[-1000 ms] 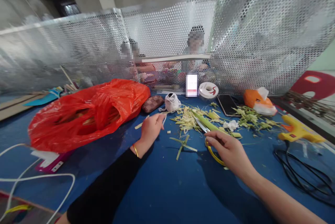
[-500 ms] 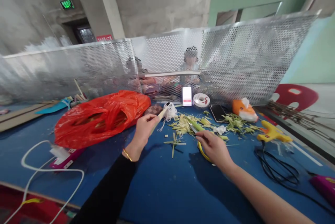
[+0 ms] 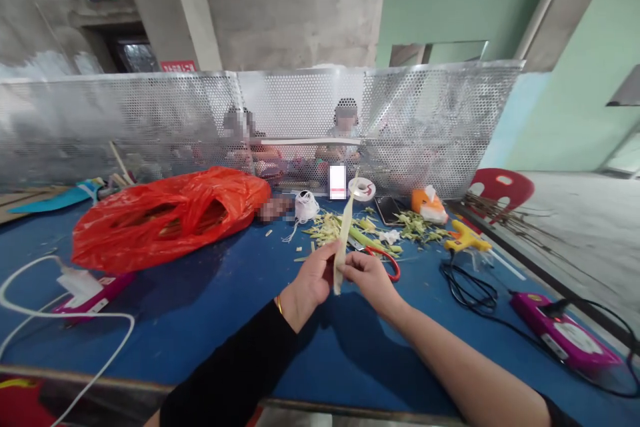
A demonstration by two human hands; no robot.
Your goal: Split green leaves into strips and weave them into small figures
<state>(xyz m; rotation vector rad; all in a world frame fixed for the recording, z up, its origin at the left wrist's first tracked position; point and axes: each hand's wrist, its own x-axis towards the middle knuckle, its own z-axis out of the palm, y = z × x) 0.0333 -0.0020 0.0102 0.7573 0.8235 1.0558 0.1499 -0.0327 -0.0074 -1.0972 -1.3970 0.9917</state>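
Observation:
A long pale leaf strip [image 3: 346,224], like a dry corn husk, stands nearly upright before me. My left hand [image 3: 320,274] pinches it near its lower end. From the other side, the fingertips of my right hand [image 3: 367,274] are closed on the same part. Just beyond the right hand lie scissors [image 3: 395,270] with red handles, partly covered by it. A green leafy stalk [image 3: 367,237] rests among pale and green scraps [image 3: 325,230] behind the hands.
A red plastic bag [image 3: 170,214] fills the left side. Beyond the hands are white string [image 3: 306,206], a tape roll [image 3: 363,189], a phone [image 3: 387,210] and tissues [image 3: 429,204]. A yellow glue gun [image 3: 465,237] and purple power strip [image 3: 565,334] lie right. Two people sit behind the perforated screen [image 3: 300,107].
My right hand has left the scissors and moved to the leaf strip. My left hand has brought the strip right and more upright. The view has turned right.

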